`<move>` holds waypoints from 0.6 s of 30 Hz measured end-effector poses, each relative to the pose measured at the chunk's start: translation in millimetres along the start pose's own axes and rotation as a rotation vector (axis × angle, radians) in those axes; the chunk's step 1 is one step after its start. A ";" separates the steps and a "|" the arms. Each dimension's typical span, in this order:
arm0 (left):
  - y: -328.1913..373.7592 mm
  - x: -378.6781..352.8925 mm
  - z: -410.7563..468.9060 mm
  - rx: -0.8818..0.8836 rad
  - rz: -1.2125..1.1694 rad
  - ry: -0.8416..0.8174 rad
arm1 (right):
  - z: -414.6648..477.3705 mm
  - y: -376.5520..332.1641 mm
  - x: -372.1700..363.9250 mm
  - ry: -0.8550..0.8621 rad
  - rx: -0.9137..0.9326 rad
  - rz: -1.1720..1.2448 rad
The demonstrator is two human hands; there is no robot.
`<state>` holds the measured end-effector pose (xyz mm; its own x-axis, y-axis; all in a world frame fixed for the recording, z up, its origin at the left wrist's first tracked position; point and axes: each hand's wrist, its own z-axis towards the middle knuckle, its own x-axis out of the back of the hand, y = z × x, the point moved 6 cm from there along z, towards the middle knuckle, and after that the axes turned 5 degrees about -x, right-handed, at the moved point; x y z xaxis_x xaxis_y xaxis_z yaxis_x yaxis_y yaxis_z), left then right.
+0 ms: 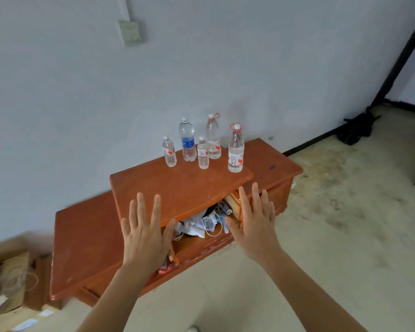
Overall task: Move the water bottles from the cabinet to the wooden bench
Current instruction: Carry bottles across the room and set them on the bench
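Several clear water bottles stand upright at the back of the orange wooden cabinet [173,185], near the wall: a small one [169,152] on the left, a tall blue-labelled one [187,140], another small one [203,153], a tall one with a red cap ring [213,136] and a large red-labelled one [235,149] on the right. My left hand [145,232] and my right hand [255,221] are held out flat in front of the cabinet, fingers spread, holding nothing and well short of the bottles.
An open drawer [201,245] under the cabinet top is stuffed with papers and cables. Cardboard boxes [7,283] lie on the floor at the left. A dark bundle [356,130] sits by the wall at the right. Bare floor stretches to the right.
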<state>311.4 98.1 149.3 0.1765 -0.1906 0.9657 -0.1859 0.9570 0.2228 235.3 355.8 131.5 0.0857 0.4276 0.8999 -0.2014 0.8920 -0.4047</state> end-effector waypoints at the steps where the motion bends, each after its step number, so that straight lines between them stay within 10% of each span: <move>1: -6.2 -3.7 23.6 0.006 -0.011 -0.018 | 19.6 -4.5 -7.1 -0.006 -0.005 -0.009; 18: -39.3 -121.4 343.1 0.167 -0.161 -0.186 | 348.9 16.7 -157.9 -0.303 -0.103 0.148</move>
<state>-34.3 8.6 69.1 0.0395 -0.3888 0.9205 -0.3290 0.8648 0.3794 -122.0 252.0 39.4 -0.2339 0.5040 0.8314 -0.0887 0.8405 -0.5345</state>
